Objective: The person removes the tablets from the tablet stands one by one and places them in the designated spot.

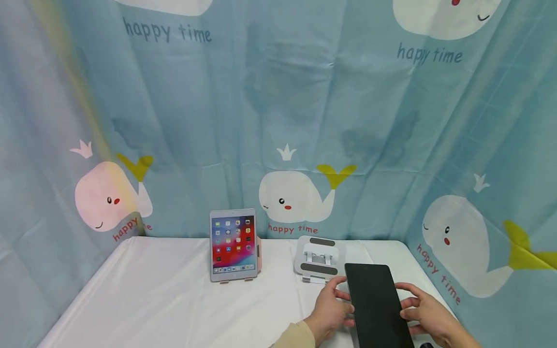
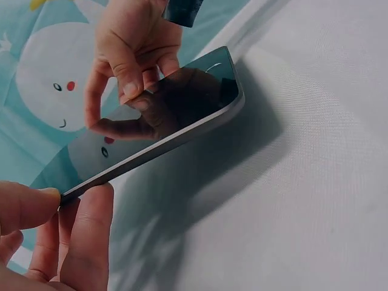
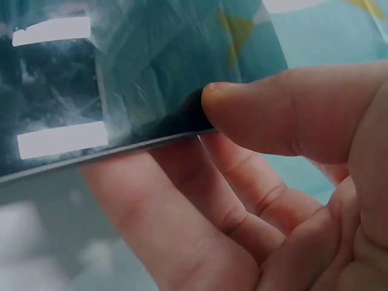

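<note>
A dark-screened tablet [image 1: 377, 307] is held between both hands at the right of the table, tilted above the cloth in the left wrist view. My left hand [image 1: 329, 309] pinches its left edge, thumb on top and fingers beneath. On the opposite edge my right hand [image 1: 428, 311] pinches it the same way; in the right wrist view the thumb [image 3: 260, 112] presses the glossy screen. Just beyond the tablet, a white and grey tablet stand [image 1: 319, 257] lies folded low. The screen mirrors the curtain and the right hand's fingers.
A smaller tablet [image 1: 233, 245] with a lit home screen stands upright on a pinkish stand [image 1: 259, 253] left of centre. White cloth covers the table [image 1: 165, 299]. A blue whale-print curtain [image 1: 226, 121] closes off the back and sides. A small black object [image 1: 427, 345] shows at the bottom edge.
</note>
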Motion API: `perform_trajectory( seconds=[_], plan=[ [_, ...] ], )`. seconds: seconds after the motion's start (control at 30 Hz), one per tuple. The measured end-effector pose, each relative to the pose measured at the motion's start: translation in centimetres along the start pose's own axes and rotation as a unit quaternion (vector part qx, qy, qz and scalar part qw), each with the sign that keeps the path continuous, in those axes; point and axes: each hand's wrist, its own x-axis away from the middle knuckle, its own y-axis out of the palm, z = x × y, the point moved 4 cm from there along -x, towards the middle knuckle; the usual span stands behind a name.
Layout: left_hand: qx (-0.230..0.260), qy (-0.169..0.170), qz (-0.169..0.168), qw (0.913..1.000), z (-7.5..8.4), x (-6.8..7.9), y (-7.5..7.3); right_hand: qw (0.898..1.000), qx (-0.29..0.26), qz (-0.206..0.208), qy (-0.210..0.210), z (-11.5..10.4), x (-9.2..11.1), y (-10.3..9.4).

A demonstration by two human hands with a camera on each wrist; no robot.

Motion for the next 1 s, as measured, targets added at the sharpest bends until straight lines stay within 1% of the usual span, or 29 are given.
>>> perform_trajectory(
  seconds=[0.17, 0.3, 0.4, 0.5, 0.63, 0.8, 0.87, 1.0],
  plan=[
    [-0.004, -0.008, 0.008, 0.9999, -0.7, -0.4, 1.1, 1.000, -0.011, -0.013, -0.001, 1.1, -0.2, -1.0],
    [-0.005, -0.012, 0.015, 0.9998, -1.3, -0.7, 1.5, 0.999, -0.026, -0.021, 0.003, 1.7, -0.2, -1.5],
    [-0.009, -0.019, 0.019, 0.9996, -1.9, -1.0, 1.6, 0.998, -0.043, -0.037, 0.004, 1.9, -0.2, -1.8],
    [-0.015, -0.026, 0.020, 0.9994, -2.3, -1.1, 1.6, 0.996, -0.067, -0.061, 0.004, 2.2, -0.3, -2.0],
    [-0.023, -0.025, 0.022, 0.9992, -2.4, -1.1, 1.6, 0.991, -0.100, -0.090, 0.007, 2.7, -0.3, -2.2],
    [-0.028, -0.019, 0.026, 0.9991, -2.5, -1.0, 1.6, 0.989, -0.114, -0.095, 0.015, 3.4, -0.5, -2.4],
    [-0.029, -0.019, 0.028, 0.9990, -2.5, -1.0, 1.7, 0.988, -0.117, -0.095, 0.020, 3.6, -0.5, -2.4],
    [-0.035, -0.026, 0.027, 0.9987, -2.6, -1.0, 1.7, 0.985, -0.133, -0.109, 0.027, 4.0, -0.5, -2.5]
  ],
)
